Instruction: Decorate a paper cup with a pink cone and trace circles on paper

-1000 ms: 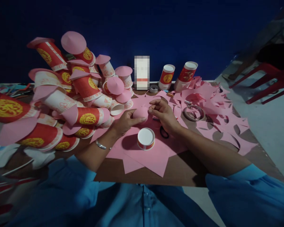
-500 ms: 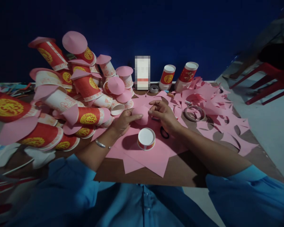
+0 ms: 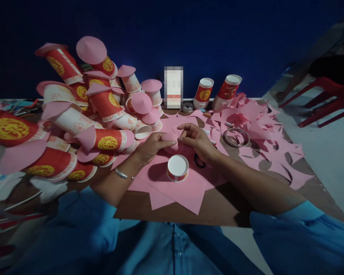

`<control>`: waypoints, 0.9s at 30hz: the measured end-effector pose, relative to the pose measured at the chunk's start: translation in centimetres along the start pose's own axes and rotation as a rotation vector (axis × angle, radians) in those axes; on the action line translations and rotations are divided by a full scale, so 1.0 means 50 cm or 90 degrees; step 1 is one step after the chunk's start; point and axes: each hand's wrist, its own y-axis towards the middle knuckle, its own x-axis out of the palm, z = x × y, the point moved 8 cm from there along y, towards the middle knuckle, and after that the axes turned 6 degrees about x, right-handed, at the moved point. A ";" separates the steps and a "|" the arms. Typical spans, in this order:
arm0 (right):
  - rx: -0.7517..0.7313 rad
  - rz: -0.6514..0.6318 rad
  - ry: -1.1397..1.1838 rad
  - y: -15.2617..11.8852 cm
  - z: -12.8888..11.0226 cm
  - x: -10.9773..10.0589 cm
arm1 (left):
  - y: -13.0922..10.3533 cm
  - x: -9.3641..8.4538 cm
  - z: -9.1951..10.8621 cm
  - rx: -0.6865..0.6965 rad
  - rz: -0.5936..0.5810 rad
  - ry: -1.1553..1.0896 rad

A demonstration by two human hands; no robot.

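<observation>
A small round piece of pink paper (image 3: 170,139) is held up between my two hands, above the pink sheets (image 3: 189,194) on the table. My left hand (image 3: 153,147) pinches its left side, thumb on top. With thumb and forefinger, my right hand (image 3: 196,141) grips the opposite edge; the fingers partly cover it. Just below stands a paper cup (image 3: 177,168) with its white round face up and a red band around it. Scissors show a black handle loop (image 3: 200,161) beside my right wrist.
Cups with pink cone tops (image 3: 106,103) are heaped on the left. Along the back stand a phone-like blurred panel (image 3: 173,88), a small tape roll (image 3: 187,107) and two stacks of cups (image 3: 203,93). Pink offcuts (image 3: 275,152) and a larger tape roll (image 3: 235,137) lie on the right.
The pink paper has tipped, so less of its face shows. My right fingers have shifted slightly down and left along its edge; both hands keep their hold.
</observation>
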 end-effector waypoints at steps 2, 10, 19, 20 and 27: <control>0.000 0.003 0.000 0.001 0.002 -0.001 | 0.002 -0.004 -0.002 0.006 0.007 0.005; 0.018 0.074 0.010 0.002 0.008 -0.026 | 0.004 -0.009 -0.002 0.017 0.016 -0.008; 0.044 -0.021 -0.123 0.002 0.008 0.000 | 0.002 -0.003 0.001 0.044 -0.013 0.032; 0.043 -0.020 -0.132 0.002 0.009 -0.001 | 0.002 -0.003 0.001 0.044 -0.013 0.032; 0.066 0.053 -0.035 0.002 0.023 -0.019 | 0.006 -0.005 0.008 0.076 0.017 -0.080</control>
